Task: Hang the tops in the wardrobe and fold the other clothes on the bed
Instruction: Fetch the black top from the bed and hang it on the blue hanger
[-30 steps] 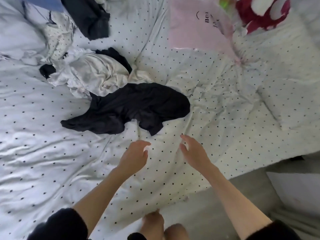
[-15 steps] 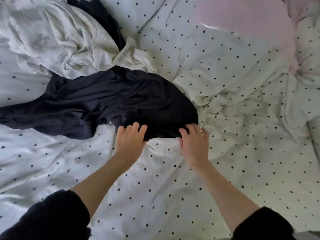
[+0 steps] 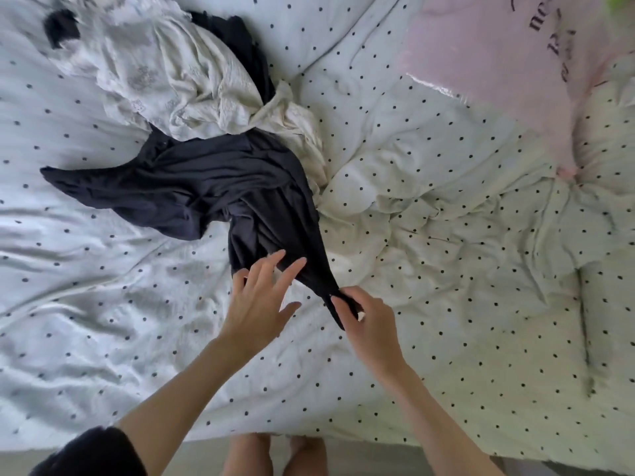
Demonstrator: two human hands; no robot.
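Right hand (image 3: 369,324) pinching 1 corner of the dark garment (image 3: 213,190), thumb and fingers curled round a drawn-out tip of cloth. Left hand (image 3: 261,300) spread flat, fingers straight, tips resting on the near edge of the same garment, holding nothing. Garment itself sprawled across the middle of the bed (image 3: 446,269), 1 end pulled taut toward the near edge, the rest still rumpled and partly tucked under a cream garment (image 3: 178,80) behind it. Likely thin, soft and light: drapes in loose folds, stretches into a narrow point where pinched, so probably limp and shapeless when lifted by 1 corner alone. Better taken at 2 points, such as shoulders or hem corners, once those can be found; neither clearly identifiable here, nor whether a top or something else. Probably some drag from the cream piece lying over it. Beneath, a white duvet with small dark dots, creased and puffy, soft rather than firm for folding. Farther off, a pink printed item (image 3: 498,63) at the upper right, glossy at its edge. Bare feet and a strip of floor along the bottom edge.
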